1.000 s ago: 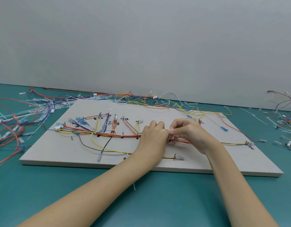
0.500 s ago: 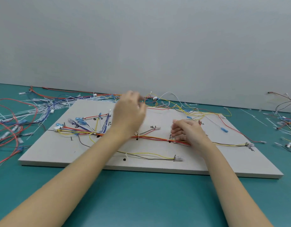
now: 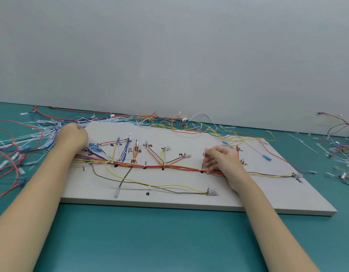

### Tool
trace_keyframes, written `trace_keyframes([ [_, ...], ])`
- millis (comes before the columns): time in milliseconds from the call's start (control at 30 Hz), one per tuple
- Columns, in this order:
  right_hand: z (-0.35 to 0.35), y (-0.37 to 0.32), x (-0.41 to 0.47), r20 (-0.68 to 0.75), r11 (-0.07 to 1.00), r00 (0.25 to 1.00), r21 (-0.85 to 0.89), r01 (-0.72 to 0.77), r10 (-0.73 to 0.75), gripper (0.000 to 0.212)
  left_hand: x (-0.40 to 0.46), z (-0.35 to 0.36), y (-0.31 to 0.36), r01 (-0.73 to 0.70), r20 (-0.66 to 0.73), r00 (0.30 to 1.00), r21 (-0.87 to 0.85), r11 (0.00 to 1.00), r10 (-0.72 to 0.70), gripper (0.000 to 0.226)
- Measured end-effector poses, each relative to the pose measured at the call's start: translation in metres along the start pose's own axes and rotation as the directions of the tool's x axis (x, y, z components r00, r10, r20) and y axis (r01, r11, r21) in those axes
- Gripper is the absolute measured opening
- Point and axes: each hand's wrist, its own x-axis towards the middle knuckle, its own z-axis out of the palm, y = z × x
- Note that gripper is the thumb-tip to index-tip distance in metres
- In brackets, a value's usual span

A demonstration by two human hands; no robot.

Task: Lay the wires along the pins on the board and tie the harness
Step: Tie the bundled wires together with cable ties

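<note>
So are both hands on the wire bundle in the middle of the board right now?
No, only the right hand rests on the wire bundle; the left hand is off at the board's far left corner by the loose white ties.

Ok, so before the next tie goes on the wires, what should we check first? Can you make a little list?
1. Wire bundle lies along the pins on the board: ok.
2. Right hand steadies the bundle at its spot: ok, it rests on the wires there.
3. Left hand has reached the pile of white ties beside the board: ok.
4. Left hand really holds a tie: cannot tell, its fingers are hidden.
5. Earlier ties are snug on the bundle: cannot tell, too small to see.
6. Yellow wire near the front edge is tied in: not ok, it runs loose.
</note>
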Motion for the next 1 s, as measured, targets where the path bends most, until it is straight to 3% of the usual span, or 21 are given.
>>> trace_keyframes([
  [200,-0.003,0.002,0.002,-0.015,0.999,1.000,0.044,0.002,-0.001,0.021,0.015,0.008,0.008,0.041,0.191,0.976,0.317,0.948,-0.106,0.059],
  [333,-0.003,0.002,0.003,-0.016,0.999,1.000,0.041,0.007,-0.006,0.021,0.029,0.003,0.003,-0.069,0.287,0.956,0.412,0.909,-0.058,0.058],
  [533,-0.002,0.002,0.003,-0.026,0.999,1.000,0.027,0.019,-0.018,0.022,0.044,0.005,-0.007,0.002,0.218,0.970,0.444,0.896,-0.111,0.068],
  [833,-0.001,0.002,0.001,-0.036,0.999,0.999,0.032,0.024,-0.023,0.022,0.038,0.004,0.004,-0.114,0.151,0.988,0.514,0.850,0.041,0.036],
  [1000,-0.001,0.002,0.001,-0.036,0.999,0.999,0.036,0.022,-0.020,0.021,0.044,-0.010,-0.003,-0.225,0.177,0.971,0.450,0.864,0.161,0.019],
])
